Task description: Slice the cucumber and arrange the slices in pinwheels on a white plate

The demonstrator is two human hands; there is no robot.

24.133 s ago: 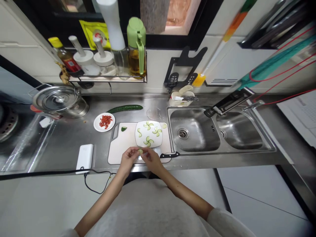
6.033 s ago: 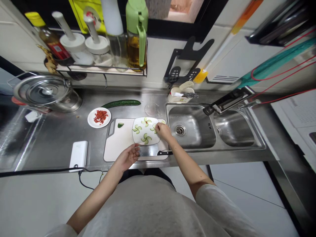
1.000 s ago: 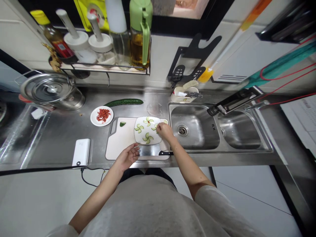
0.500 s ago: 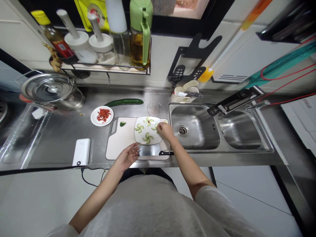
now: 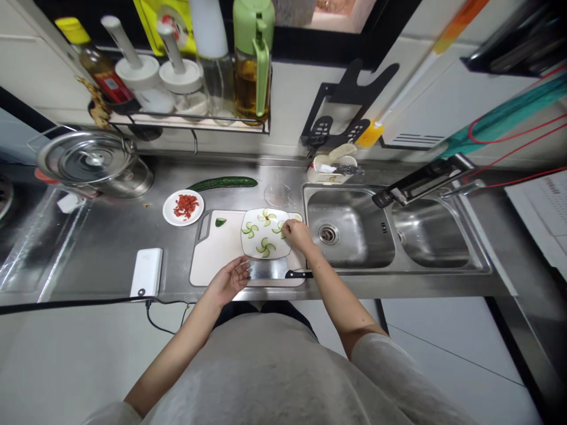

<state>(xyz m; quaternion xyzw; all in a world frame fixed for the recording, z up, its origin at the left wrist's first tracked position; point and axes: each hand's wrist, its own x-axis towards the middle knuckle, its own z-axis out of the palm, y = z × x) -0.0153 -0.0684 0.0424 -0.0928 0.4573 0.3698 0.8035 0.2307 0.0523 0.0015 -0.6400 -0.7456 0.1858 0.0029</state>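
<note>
A square white plate [image 5: 273, 241] with several pinwheels of green-edged cucumber slices [image 5: 266, 248] rests on the cutting board [image 5: 208, 260]. My right hand [image 5: 296, 234] is over the plate's right edge, its fingers pinched together at the right-hand pinwheel; whatever they hold is too small to make out. Palm up and fingers apart, my left hand [image 5: 232, 278] is at the plate's lower left with nothing in it. Below the plate lies a knife with a black handle [image 5: 298, 274]. A cucumber end [image 5: 220, 222] is at the board's upper left.
Behind the board are a round plate of red pieces [image 5: 183, 208] and a long cucumber [image 5: 224, 183]. A white power bank [image 5: 146, 273] with a cable lies at left, a lidded steel pot [image 5: 97, 165] farther back. The double sink [image 5: 354, 236] is at right.
</note>
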